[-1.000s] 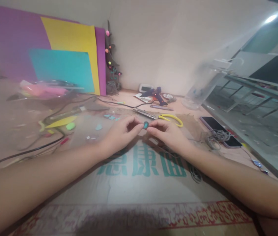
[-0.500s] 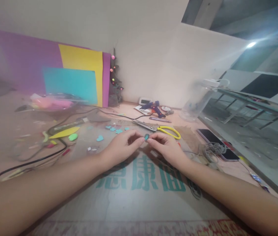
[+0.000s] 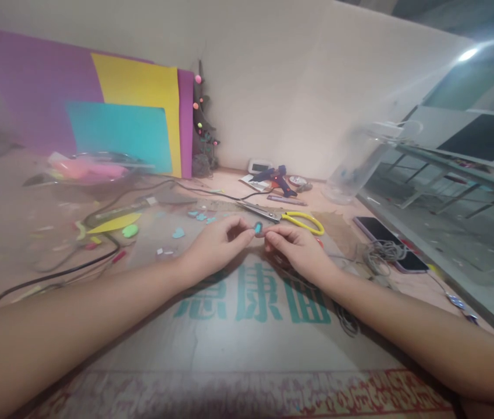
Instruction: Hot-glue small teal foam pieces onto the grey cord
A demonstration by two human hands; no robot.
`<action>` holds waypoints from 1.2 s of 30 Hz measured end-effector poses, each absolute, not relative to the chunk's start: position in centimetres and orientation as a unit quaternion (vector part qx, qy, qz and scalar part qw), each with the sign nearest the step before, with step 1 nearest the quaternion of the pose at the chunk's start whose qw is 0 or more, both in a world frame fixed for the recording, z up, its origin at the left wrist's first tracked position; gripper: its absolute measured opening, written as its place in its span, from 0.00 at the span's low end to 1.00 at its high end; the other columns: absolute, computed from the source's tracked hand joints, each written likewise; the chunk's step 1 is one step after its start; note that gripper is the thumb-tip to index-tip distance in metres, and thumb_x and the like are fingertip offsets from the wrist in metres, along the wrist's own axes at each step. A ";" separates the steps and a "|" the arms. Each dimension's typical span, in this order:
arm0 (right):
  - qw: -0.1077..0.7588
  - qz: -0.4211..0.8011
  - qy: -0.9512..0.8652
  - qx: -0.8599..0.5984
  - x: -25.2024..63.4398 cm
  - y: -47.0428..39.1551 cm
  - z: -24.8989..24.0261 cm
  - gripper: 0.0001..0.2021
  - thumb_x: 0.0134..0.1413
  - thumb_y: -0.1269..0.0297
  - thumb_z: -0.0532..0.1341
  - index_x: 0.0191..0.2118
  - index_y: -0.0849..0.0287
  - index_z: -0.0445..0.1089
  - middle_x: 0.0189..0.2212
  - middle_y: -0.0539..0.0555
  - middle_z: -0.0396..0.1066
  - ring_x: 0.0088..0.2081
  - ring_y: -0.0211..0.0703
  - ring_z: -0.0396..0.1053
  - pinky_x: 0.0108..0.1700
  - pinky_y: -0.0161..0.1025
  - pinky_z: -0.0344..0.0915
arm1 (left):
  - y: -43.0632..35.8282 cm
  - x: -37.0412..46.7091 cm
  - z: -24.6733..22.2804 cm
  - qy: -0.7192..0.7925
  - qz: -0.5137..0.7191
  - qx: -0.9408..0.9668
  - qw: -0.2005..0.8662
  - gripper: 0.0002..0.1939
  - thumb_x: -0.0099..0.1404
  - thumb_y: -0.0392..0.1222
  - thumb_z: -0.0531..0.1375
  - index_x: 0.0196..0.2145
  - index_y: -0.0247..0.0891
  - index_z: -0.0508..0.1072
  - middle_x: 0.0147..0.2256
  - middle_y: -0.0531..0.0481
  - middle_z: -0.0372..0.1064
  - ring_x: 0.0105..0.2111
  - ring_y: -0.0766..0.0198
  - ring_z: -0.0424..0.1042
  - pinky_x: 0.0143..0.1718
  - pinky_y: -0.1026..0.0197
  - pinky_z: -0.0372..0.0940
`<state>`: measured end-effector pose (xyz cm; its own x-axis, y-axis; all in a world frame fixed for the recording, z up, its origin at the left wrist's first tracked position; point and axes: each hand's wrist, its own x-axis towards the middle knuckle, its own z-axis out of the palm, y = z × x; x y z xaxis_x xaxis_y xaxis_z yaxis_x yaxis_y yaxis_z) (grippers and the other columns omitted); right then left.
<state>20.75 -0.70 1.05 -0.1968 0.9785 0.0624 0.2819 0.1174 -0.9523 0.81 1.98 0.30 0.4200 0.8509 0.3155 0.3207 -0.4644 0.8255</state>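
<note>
Between my fingertips, above the printed sheet, is a small round teal piece (image 3: 258, 228) with a darker rim; its exact kind is too small to make out. My left hand (image 3: 224, 244) pinches it from the left with thumb and forefinger. My right hand (image 3: 294, 247) is closed in a pinch at its right edge. Just beyond my hands lie scissors (image 3: 268, 213) with yellow handles, blades pointing left. To the left of my left hand are a teal heart cutout (image 3: 178, 233) and several teal flower cutouts (image 3: 202, 217).
A glue gun (image 3: 278, 179) lies near the wall. A phone (image 3: 388, 244) with a tangled cable (image 3: 384, 253) over it sits at right. Purple, yellow and teal sheets (image 3: 120, 134) lean at back left. A black cord (image 3: 54, 273) crosses the left side.
The view has tilted slightly downward, so the scene sits higher. The teal piece has turned a little between my fingers, showing brighter teal. My right thumb has shifted slightly back from it.
</note>
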 end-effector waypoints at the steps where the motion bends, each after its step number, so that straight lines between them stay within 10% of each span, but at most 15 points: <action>1: 0.391 0.452 -0.628 -0.499 20.7 -0.7 1.1 0.17 0.55 0.50 0.63 0.39 0.61 0.73 0.23 0.46 0.66 0.17 0.29 0.53 0.19 0.33 0.49 | 2.0 0.8 0.3 0.380 0.384 0.766 0.349 0.11 0.67 0.45 0.56 0.31 0.37 0.70 0.29 0.53 0.67 0.31 0.65 0.65 0.34 0.62 0.59; 13: 0.484 0.361 -0.622 -0.499 20.9 -0.6 1.7 0.18 0.61 0.49 0.61 0.28 0.57 0.62 0.21 0.46 0.66 0.22 0.33 0.56 0.26 0.34 0.56 | 2.1 0.8 0.2 0.382 0.394 0.756 0.357 0.10 0.67 0.45 0.57 0.31 0.37 0.68 0.28 0.53 0.67 0.29 0.65 0.65 0.32 0.63 0.60; 36: 0.475 0.381 -0.671 -0.424 20.7 -0.3 0.9 0.11 0.50 0.69 0.63 0.40 0.55 0.63 0.34 0.49 0.63 0.35 0.38 0.64 0.40 0.38 0.63 | 2.0 0.7 0.4 0.383 0.385 0.767 0.341 0.11 0.67 0.45 0.56 0.30 0.37 0.68 0.28 0.53 0.67 0.29 0.65 0.65 0.32 0.62 0.59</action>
<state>20.74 -0.34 0.89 -0.1901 0.9300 0.3144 0.2075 0.3511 -0.9130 0.73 1.99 0.38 0.4098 0.8509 0.3287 0.3257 -0.4731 0.8186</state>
